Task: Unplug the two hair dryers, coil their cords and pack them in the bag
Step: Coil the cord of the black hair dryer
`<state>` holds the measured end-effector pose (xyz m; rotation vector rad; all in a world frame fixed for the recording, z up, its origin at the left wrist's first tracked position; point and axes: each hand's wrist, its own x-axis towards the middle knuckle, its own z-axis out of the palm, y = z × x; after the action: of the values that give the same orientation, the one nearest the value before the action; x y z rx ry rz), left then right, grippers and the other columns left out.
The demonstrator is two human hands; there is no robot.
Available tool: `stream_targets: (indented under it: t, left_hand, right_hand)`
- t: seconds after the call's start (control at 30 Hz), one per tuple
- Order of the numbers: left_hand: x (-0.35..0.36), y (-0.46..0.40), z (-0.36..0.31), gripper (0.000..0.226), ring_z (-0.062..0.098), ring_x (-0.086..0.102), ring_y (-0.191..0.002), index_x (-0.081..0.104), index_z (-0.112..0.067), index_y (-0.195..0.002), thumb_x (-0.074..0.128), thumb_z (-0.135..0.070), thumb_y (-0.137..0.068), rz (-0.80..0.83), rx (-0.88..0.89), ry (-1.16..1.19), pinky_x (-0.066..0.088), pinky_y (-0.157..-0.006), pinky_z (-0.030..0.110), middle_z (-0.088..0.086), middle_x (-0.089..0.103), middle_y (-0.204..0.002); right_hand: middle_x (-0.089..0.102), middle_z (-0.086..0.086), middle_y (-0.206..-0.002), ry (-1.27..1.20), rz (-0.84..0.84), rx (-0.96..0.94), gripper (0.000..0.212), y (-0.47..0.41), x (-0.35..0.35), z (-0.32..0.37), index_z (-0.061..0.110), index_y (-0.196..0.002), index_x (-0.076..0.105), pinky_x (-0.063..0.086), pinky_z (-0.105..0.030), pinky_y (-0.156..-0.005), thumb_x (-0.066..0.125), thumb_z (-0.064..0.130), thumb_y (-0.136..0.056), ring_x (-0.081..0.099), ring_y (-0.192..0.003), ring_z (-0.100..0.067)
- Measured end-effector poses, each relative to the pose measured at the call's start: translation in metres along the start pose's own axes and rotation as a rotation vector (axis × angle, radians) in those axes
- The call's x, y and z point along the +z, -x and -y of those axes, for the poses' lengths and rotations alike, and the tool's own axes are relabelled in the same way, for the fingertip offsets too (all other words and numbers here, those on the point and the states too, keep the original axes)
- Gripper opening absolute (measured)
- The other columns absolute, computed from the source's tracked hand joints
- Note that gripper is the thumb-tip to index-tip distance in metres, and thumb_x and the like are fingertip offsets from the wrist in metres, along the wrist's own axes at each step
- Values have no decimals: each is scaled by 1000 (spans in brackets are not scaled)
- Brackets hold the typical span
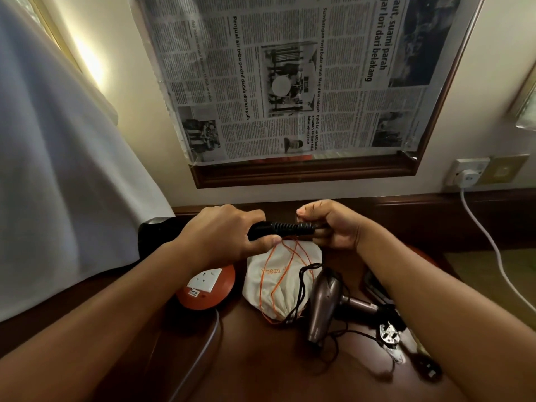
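Head view
Left hand [224, 232]: fingers curled round the black handle end of a black hair dryer [262, 230], held above the rear part of the wooden table [261, 358]; the dryer's body is hidden under the hand.
Right hand [327, 224]: clenched round the black ribbed strain relief [293, 227] and the cord where it leaves that handle, thumb on top, just right of the left hand.
White drawstring bag [278, 282]: lies on the table's middle, directly below both hands, orange drawstring [275, 285] looped over it, orange lettering on the cloth.
Brown hair dryer [324, 306]: lies on its side just right of the bag, touching it, nozzle toward the table's near edge, handle pointing to the right edge.
Its black cord [345, 338]: loose and uncoiled across the table's near right part; one loop lies over the bag.
Three-pin plug [390, 335]: lies free on the table near the right edge, pins up.
Orange extension reel [208, 288]: sits left of the bag, under the left forearm, its white socket face up with nothing plugged in.
Wall socket [467, 171]: at right above the table, a white plug and white cable [487, 236] in it.
Newspaper [290, 76]: covers the framed mirror on the wall behind the table.
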<state>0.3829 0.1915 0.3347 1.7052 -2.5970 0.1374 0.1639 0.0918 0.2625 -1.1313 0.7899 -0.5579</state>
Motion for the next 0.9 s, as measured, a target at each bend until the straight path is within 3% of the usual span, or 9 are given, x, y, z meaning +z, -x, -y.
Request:
stream_targets:
  t: [0.1, 0.27, 0.5, 0.6, 0.67, 0.77, 0.83, 0.9]
  left_hand:
    - [-1, -2, -2, 52, 8, 53, -68, 50, -34, -108, 28, -75, -85, 13, 15, -81, 41, -54, 26, -12, 48, -69]
    - [-3, -7, -6, 54, 11, 48, -68, 50, -32, -109, 28, -75, -85, 36, 8, -160, 30, -51, 26, -12, 44, -71]
    - [0, -12, -10, 52, 9, 52, -66, 52, -30, -108, 33, -74, -86, 97, -39, -179, 39, -53, 26, -10, 53, -77]
    - [2, -13, -9, 54, 6, 52, -62, 55, -28, -110, 34, -73, -87, 89, -50, -179, 41, -52, 25, -9, 53, -74]
    - [4, -14, -9, 55, 5, 51, -60, 55, -29, -114, 34, -72, -88, 88, -58, -175, 40, -50, 23, -9, 52, -72]
    - [8, -16, -8, 54, 6, 51, -60, 55, -28, -115, 34, -71, -89, 91, -88, -155, 35, -48, 23, -7, 53, -72]
    - [12, -19, -6, 55, 7, 50, -62, 56, -26, -113, 34, -70, -89, 86, -99, -157, 32, -47, 24, -7, 53, -74]
    - [16, -22, -5, 54, 7, 47, -61, 56, -25, -109, 33, -71, -89, 92, -131, -157, 30, -47, 24, -9, 49, -72]
  right_hand:
    - [40, -4, -58, 106, -32, -8, 16, 2, -1, 16, 11, -71, 63, 20, -25, -52, 63, 19, -85, 28, -48, -14]
    - [33, 6, -38, 329, -120, -91, 23, 20, 12, 49, 4, -73, 57, 18, -13, -39, 54, 12, -94, 21, -31, -6]
    - [36, -2, -41, 646, -309, -258, 24, 42, 38, 69, -1, -77, 67, 24, -20, -37, 62, 18, -91, 25, -33, -13]
    - [46, 10, -35, 807, -364, -338, 21, 52, 46, 72, 3, -77, 70, 30, -8, -36, 63, 18, -90, 42, -30, -5]
    - [54, 12, -42, 903, -402, -376, 20, 56, 51, 70, 6, -76, 72, 32, -4, -39, 64, 19, -89, 47, -37, 4]
    - [56, 6, -49, 966, -445, -385, 20, 60, 56, 63, 11, -72, 72, 34, -11, -38, 65, 21, -88, 46, -37, -2]
    - [65, -1, -59, 1004, -456, -383, 19, 62, 58, 55, 14, -73, 71, 47, -23, -47, 65, 22, -89, 58, -49, -9]
    - [67, -4, -64, 1015, -468, -381, 18, 65, 61, 47, 15, -75, 71, 48, -25, -52, 63, 22, -89, 58, -54, -14]
